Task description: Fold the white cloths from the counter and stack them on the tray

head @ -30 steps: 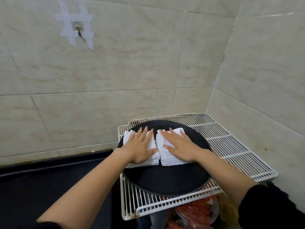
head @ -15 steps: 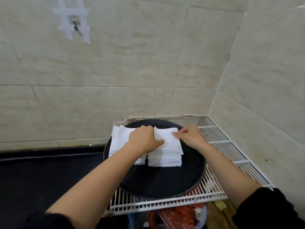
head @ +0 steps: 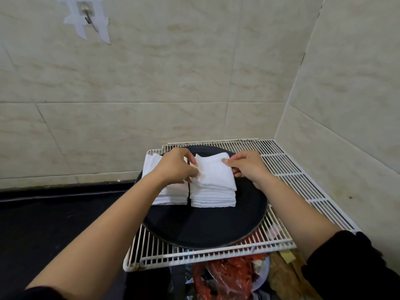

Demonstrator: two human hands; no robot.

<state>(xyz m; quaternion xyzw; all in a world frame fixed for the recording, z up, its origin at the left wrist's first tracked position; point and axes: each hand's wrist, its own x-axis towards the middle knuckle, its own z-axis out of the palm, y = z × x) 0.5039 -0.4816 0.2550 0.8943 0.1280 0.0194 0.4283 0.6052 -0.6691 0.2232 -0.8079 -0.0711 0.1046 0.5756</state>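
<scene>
Now both hands (head: 216,167) pinch the right stack's (head: 213,191) top cloth (head: 213,172) (earlier pressed flat).

Round black tray (head: 205,226) sits on a white wire rack (head: 287,182) in the corner of two tiled walls. Two stacks of folded white cloths on the tray, side by side, narrow gap between: left stack (head: 171,194), right stack (head: 213,189). Left hand (head: 175,165) pinches the left edge of the top cloth (head: 213,172) on the right stack; right hand (head: 249,165) grips its right edge. Red plastic bag (head: 225,276) below the rack. Taped hook (head: 87,15) high on the wall
</scene>
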